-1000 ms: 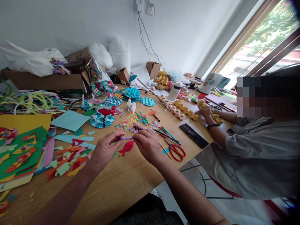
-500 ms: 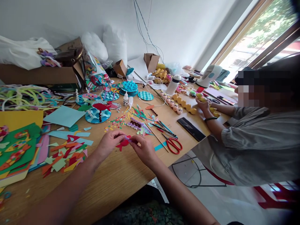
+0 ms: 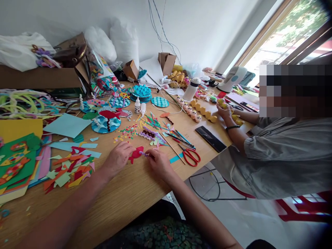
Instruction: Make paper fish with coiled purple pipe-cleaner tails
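Note:
A red fish-shaped paper piece (image 3: 136,155) is near the table's front edge. My left hand (image 3: 119,156) is at its left, fingers bent close together near its edge; what they hold, if anything, is too small to tell. My right hand (image 3: 158,162) pinches the end of a small purple pipe cleaner (image 3: 142,153), whose curled tip lies over the red fish. Beyond the hands lie wavy purple and brown pipe cleaners (image 3: 149,133) and small coloured paper dots (image 3: 127,132).
Red-handled scissors (image 3: 191,157), a wooden stick and a black phone (image 3: 210,138) are right of my hands. Paper scraps (image 3: 71,166) lie left. Glue bottles (image 3: 137,105) and blue discs stand beyond. Another person sits at the right, holding yellow pieces.
My hands have moved slightly apart. The left fingers have drawn back from the purple piece, and more of the red fish shows between the hands. The view has shifted slightly.

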`<action>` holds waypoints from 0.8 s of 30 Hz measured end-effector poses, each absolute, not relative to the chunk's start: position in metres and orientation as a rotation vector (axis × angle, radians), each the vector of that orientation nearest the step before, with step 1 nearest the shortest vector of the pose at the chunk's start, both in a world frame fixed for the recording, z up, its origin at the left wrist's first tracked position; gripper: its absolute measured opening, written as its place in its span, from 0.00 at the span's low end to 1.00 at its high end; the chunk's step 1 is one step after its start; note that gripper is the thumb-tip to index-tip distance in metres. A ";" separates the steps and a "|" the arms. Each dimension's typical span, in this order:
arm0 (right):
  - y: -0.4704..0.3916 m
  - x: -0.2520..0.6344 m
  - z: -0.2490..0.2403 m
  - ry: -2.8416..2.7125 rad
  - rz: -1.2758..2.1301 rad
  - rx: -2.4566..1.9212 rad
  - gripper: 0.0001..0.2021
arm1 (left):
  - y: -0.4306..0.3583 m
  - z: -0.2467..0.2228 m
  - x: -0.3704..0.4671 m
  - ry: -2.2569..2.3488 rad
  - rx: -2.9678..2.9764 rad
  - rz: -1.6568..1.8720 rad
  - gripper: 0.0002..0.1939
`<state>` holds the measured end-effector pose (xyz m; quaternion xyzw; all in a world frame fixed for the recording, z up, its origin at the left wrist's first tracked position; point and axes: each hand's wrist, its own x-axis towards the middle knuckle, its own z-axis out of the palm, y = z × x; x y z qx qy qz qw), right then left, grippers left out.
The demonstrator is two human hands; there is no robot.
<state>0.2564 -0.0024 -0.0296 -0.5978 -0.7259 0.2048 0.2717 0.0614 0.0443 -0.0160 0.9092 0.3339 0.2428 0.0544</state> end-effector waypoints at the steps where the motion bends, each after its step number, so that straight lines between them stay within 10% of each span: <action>1: -0.003 0.256 -0.030 -1.971 0.540 -1.621 0.09 | 0.045 -0.017 0.061 1.000 2.760 0.715 0.14; 24: -0.004 0.253 -0.023 -2.083 0.459 -1.728 0.09 | 0.050 -0.027 0.068 0.860 2.705 0.406 0.19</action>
